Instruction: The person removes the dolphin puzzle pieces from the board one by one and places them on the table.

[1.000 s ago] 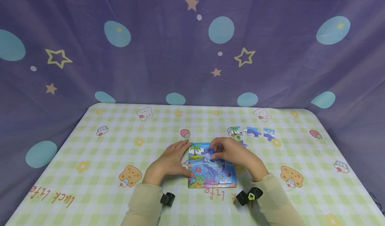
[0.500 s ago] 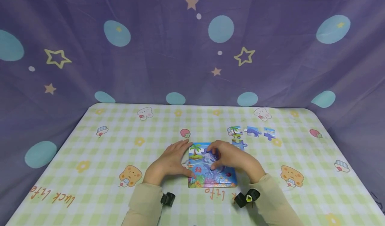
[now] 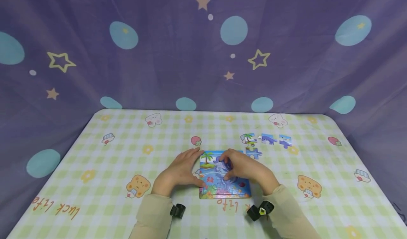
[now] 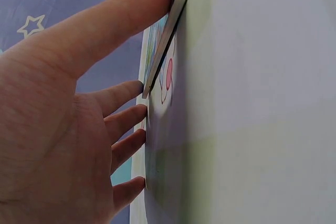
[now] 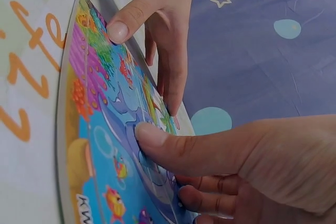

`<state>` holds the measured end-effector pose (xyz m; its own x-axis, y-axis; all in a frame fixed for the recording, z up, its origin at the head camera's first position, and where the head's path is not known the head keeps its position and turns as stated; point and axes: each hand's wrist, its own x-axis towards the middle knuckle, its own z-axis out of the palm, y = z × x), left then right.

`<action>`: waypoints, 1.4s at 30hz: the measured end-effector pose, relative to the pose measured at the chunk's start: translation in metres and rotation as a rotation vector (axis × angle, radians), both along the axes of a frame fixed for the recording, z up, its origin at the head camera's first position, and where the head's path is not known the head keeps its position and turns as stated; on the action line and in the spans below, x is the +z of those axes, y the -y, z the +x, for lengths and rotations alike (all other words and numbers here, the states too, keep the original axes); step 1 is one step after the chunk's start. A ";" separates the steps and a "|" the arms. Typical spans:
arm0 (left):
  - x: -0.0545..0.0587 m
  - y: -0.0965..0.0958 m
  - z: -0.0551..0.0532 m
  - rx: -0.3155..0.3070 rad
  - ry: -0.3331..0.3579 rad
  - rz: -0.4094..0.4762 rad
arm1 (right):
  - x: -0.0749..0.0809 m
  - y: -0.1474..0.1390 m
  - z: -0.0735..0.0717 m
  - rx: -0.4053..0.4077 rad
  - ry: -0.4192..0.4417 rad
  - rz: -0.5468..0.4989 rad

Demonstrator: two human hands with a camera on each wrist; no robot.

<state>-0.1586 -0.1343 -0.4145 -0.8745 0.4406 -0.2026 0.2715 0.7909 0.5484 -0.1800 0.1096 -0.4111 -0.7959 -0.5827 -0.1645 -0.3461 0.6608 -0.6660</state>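
A dolphin jigsaw puzzle board [image 3: 222, 193] lies on the table in front of me, printed with a sea scene and a palm tree. My left hand [image 3: 179, 169] steadies its left side: the thumb rests on the lower left, the straight fingers reach along the edge to the top corner. Over the board's upper right part, my right hand [image 3: 247, 166] touches the dolphin picture [image 5: 126, 124] with thumb and bent fingers apart. Whether it pinches a piece is hidden. Beyond it lie a palm-tree piece [image 3: 251, 139], a dolphin piece [image 3: 268, 139], a tail piece [image 3: 285, 141] and a blue piece [image 3: 253, 153].
A green-and-white checked tablecloth [image 3: 127, 165] with cartoon prints covers the table. Behind it hangs a purple curtain [image 3: 171, 55] with stars and blue dots. A black strap [image 3: 177, 211] sits at the left sleeve, another [image 3: 260, 210] at the right sleeve.
My right hand has shifted slightly down on the board, its thumb moving lower and away from the fingertips. More of the blue loose piece shows. The left hand stays where it was.
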 end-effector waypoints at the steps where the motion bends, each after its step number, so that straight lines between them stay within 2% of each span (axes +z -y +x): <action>1: 0.000 0.000 0.000 0.001 -0.001 0.001 | 0.000 0.000 0.000 -0.007 0.004 -0.001; 6: 0.000 0.000 0.000 0.000 -0.005 0.008 | -0.002 0.001 -0.002 -0.026 0.012 -0.004; 14: -0.002 0.000 0.000 -0.002 -0.003 -0.001 | -0.003 -0.001 0.000 0.022 -0.016 -0.024; 22: -0.002 0.000 -0.001 -0.003 -0.007 -0.003 | -0.001 -0.001 0.002 0.006 -0.023 -0.010; 26: -0.001 0.000 0.000 0.000 -0.003 -0.004 | 0.001 0.002 0.005 0.003 -0.025 0.023; 33: 0.002 0.000 0.000 -0.006 0.001 0.003 | 0.009 0.010 0.012 -0.054 -0.044 0.134; 42: 0.000 0.001 0.000 -0.013 0.001 0.006 | 0.006 0.007 0.014 -0.041 -0.101 0.130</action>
<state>-0.1581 -0.1354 -0.4145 -0.8684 0.4535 -0.2006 0.2814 0.7838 0.5536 -0.1657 0.1029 -0.4051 -0.8349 -0.5283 -0.1542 -0.3777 0.7539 -0.5376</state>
